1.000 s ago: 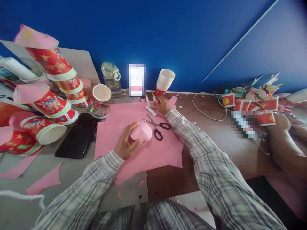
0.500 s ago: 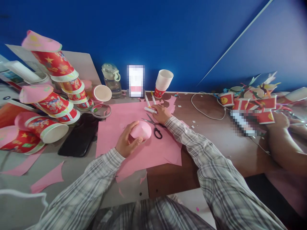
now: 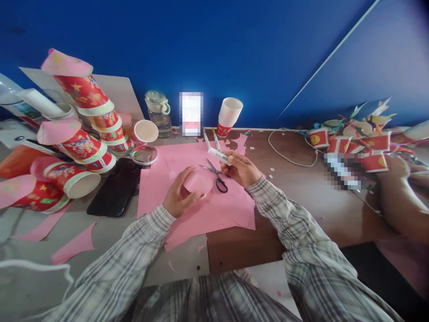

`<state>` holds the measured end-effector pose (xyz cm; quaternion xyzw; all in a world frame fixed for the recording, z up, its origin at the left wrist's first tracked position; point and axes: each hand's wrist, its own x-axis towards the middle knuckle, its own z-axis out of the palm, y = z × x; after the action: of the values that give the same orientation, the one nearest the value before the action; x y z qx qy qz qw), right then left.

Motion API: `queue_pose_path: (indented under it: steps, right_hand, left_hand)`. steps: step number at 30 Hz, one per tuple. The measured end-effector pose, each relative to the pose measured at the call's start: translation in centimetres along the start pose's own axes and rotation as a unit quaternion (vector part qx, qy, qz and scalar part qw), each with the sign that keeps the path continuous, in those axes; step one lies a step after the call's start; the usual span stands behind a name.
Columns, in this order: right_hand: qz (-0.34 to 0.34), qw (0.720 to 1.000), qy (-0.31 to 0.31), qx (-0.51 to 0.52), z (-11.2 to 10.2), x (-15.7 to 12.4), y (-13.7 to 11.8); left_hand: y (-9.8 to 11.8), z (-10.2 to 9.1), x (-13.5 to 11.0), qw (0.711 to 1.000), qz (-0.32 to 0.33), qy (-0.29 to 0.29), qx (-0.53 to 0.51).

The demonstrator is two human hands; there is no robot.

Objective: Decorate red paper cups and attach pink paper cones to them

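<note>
My left hand (image 3: 180,193) curls around a pink paper cone (image 3: 198,182), its fingers on the far side and the thumb on the near edge. Between the fingertips of my right hand (image 3: 244,170) is a small white tube (image 3: 219,156) with dark print, raised above the paper and pointing left. Black-handled scissors (image 3: 220,184) lie half open on the pink paper sheet (image 3: 197,223), between the cone and my right hand. Two white marker pens (image 3: 216,141) lie behind the tube.
Red paper cups topped with pink cones (image 3: 85,94) crowd the left, beside a black phone (image 3: 114,192). At the back stand a water bottle (image 3: 159,114), a blurred screen (image 3: 191,114) and stacked cups (image 3: 230,112). Another person's hand (image 3: 395,167) is by cup crafts (image 3: 351,138).
My right hand has picked the white tube up from the paper and drawn it back toward me and slightly right. My left hand still holds the cone, now tilted a little differently.
</note>
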<state>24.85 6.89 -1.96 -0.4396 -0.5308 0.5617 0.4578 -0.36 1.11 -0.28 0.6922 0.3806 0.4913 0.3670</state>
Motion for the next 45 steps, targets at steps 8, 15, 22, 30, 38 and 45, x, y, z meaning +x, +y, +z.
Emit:
queue_pose_path:
  steps: [8, 15, 22, 30, 38, 45]
  right_hand:
    - [-0.031, 0.992, 0.037, 0.119, 1.2, -3.0, -2.6]
    - [-0.089, 0.990, -0.054, 0.093, 4.1, -7.4, -3.9]
    - [-0.077, 0.972, -0.185, 0.127, 6.7, -9.0, -0.8]
    - [0.064, 0.954, -0.226, 0.187, 6.6, -9.2, 0.3]
    - [0.107, 0.919, -0.305, 0.225, 6.5, -9.0, 0.4]
    - [0.103, 0.925, -0.314, 0.185, 5.8, -8.9, 0.1]
  left_hand:
    - [0.6, -0.5, -0.2, 0.998, 0.038, 0.042, 0.011]
    - [3.9, -0.9, -1.0, 0.955, 0.216, 0.175, 0.100]
    - [6.5, -0.2, -2.5, 0.975, 0.199, 0.032, 0.091]
    - [6.7, 0.3, -2.4, 0.979, 0.195, 0.026, 0.059]
    - [6.5, 0.3, -2.6, 0.976, 0.210, 0.008, 0.059]
    - [6.8, 0.1, -2.3, 0.974, 0.223, 0.005, 0.047]
